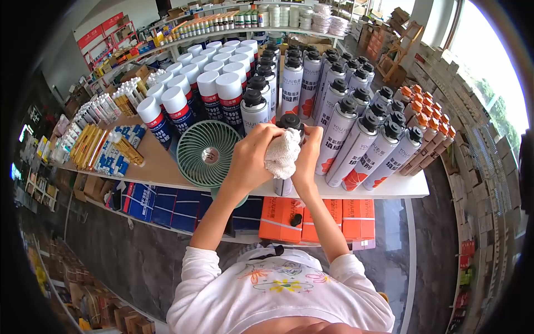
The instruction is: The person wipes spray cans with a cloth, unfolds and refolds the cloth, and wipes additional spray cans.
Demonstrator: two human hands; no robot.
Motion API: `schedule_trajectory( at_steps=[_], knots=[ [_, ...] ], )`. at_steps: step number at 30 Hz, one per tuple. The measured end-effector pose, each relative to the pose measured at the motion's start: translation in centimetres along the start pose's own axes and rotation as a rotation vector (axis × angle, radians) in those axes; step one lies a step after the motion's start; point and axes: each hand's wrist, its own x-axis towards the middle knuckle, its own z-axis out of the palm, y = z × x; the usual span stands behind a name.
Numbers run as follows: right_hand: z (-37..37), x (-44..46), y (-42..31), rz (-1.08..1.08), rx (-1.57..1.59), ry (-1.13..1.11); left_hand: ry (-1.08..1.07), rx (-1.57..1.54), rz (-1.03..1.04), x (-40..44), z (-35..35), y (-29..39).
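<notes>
A crumpled white cloth (282, 154) is bunched between my two hands, in front of a foam sealant can (283, 187) with a black cap. My left hand (253, 156) is closed around the cloth's left side, its fingers reaching up toward the cap. My right hand (306, 158) is closed on the can's right side, close to the cap. Cloth and fingers hide most of this can. Beside my left wrist stands a green fan (209, 155). More black-capped cans (338, 136) are grouped upright beyond my hands and to their right.
White-capped cans (179, 103) stand in rows behind the fan. Orange-tipped brown tubes (427, 139) line the table's right end. Sealant cartridges (127, 147) occupy the left. Orange boxes (281, 217) and blue boxes (139, 200) sit below the white tabletop edge (384, 191).
</notes>
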Motion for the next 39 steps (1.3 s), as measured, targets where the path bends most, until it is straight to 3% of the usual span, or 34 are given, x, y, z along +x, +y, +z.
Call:
schedule_trajectory(
  at_steps=[5, 12, 16, 19, 26, 28, 32, 34, 39],
  knots=[
    [-0.1, 0.3, -1.2, -0.068, -0.027, 0.057, -0.090, 0.149, -0.130, 0.6, -1.9, -0.3],
    [-0.2, -0.2, -2.1, -0.072, -0.001, 0.059, 0.124, 0.015, -0.260, -0.9, -2.3, -1.8],
    [0.1, -0.3, -1.5, -0.038, 0.003, 0.071, 0.068, 0.059, 0.115, 0.0, -1.6, -0.5],
    [-0.2, -0.7, -1.3, -0.011, -0.005, 0.059, 0.042, 0.028, 0.128, 0.2, -0.6, -0.7],
    [-0.1, -0.1, -2.2, -0.016, -0.101, 0.067, 0.125, 0.072, 0.017, 0.1, 0.3, -2.3],
    [-0.1, 0.0, -2.2, 0.011, -0.100, 0.057, 0.132, 0.063, -0.134, -0.1, 0.1, -2.4],
    [-0.7, -0.2, -1.5, -0.156, -0.247, 0.054, 0.197, -0.117, -0.282, -1.5, -0.5, -2.6],
    [-1.2, 0.2, -1.1, -0.128, -0.183, 0.018, 0.214, -0.110, -0.276, -2.1, -1.1, -2.6],
    [-4.0, 1.7, 0.0, -0.065, 0.198, -0.345, 0.242, -0.105, -0.307, -3.5, -3.1, -2.5]
  ],
)
